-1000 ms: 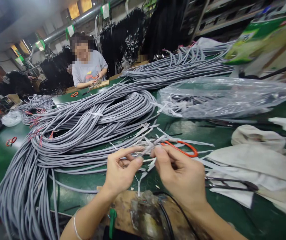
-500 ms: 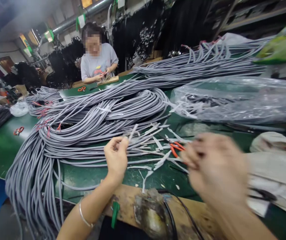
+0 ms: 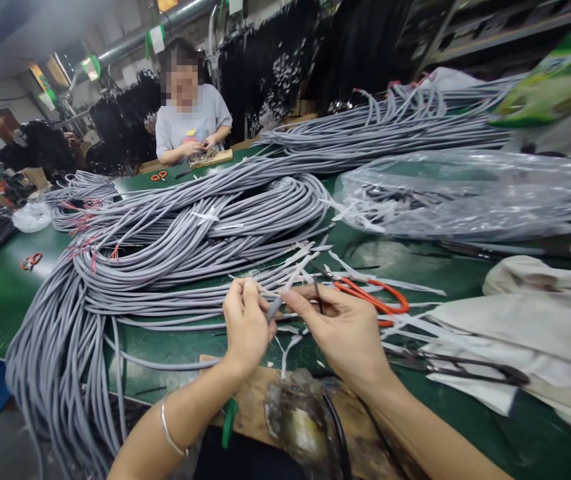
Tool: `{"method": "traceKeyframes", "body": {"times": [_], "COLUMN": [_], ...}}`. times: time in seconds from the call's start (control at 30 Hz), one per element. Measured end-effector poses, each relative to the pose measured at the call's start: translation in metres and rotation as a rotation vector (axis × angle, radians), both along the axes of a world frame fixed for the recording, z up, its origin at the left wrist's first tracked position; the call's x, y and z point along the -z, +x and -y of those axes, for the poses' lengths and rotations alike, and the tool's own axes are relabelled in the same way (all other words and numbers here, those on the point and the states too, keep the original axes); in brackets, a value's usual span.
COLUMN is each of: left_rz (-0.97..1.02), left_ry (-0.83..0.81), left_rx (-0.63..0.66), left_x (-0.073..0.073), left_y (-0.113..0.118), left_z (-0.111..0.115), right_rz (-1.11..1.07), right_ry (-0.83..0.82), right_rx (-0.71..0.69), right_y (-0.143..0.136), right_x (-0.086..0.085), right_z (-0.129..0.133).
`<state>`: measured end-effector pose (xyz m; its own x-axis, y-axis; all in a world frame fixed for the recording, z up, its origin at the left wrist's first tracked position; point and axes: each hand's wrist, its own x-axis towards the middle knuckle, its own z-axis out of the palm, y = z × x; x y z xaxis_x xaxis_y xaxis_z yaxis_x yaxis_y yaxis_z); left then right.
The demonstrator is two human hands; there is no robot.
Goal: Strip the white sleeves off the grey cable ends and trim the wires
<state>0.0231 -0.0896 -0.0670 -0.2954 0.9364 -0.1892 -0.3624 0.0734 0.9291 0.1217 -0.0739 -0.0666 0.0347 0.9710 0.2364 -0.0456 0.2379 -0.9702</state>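
In my left hand, closed fingers grip a grey cable near its end. My right hand has come up against it, thumb and fingers pinched at the cable's tip, where a whitish strip sticks up. A thin dark piece shows between the right fingers; its kind is unclear. Just behind the right hand lie orange-handled scissors, partly hidden by it. Under and beyond both hands spread loose cable ends with white strips. A large bundle of grey cables stretches across the table to the left.
Dark snips lie beside a pale cloth at right. A clear plastic bag of dark pieces is behind. Nearest me is a wooden board with a grimy fixture. A co-worker sits across the green table.
My right hand has moved left from beside the scissors to meet my left hand at the cable end. My left hand has shifted slightly right and the view has turned a little.
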Motion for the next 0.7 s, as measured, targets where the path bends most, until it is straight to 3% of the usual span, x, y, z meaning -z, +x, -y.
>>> {"method": "traceKeyframes", "body": {"times": [0.17, 0.33, 0.53, 0.7], "left_rz": [0.076, 0.015, 0.061, 0.11], "left_ry": [0.103, 0.144, 0.094, 0.068], "left_rx": [0.007, 0.22, 0.003, -0.091], "left_x": [-0.012, -0.019, -0.021, -0.022], "left_y": [-0.003, -0.008, -0.011, -0.014], "left_z": [-0.004, -0.003, -0.006, -0.01], "right_rz": [-0.054, -0.078, 0.013, 0.05], "right_ry": [0.019, -0.013, 0.021, 0.072], "right_rx": [-0.004, -0.114, -0.069, -0.026], "right_y": [-0.002, 0.001, 0.002, 0.002], "right_x": [-0.001, -0.003, -0.002, -0.003], "right_z": [0.002, 0.002, 0.002, 0.005]}}
